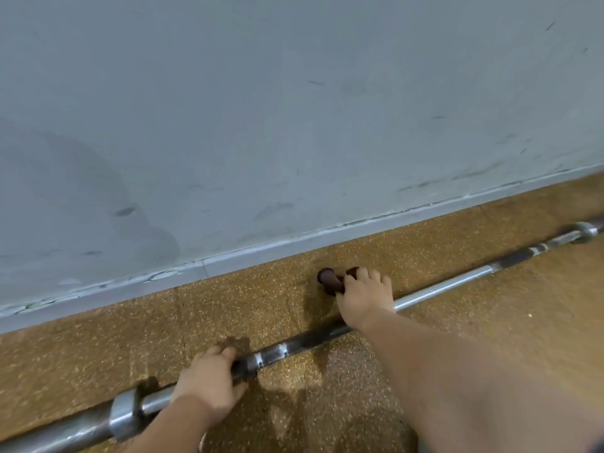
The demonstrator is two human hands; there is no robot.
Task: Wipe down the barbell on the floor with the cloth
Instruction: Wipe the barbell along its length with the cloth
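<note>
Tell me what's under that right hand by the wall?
A dark brown thing pokes out from under the right hand, perhaps the cloth; the hand covers the rest. The barbell shaft runs beneath the wrist, on the speckled floor.

Metal barbell [441,287] on a gritty floor [490,322].
The bar shines where smooth, dark and matt in bands; the floor is rough and speckled; the wall [294,109] looks matt, scuffed.
</note>
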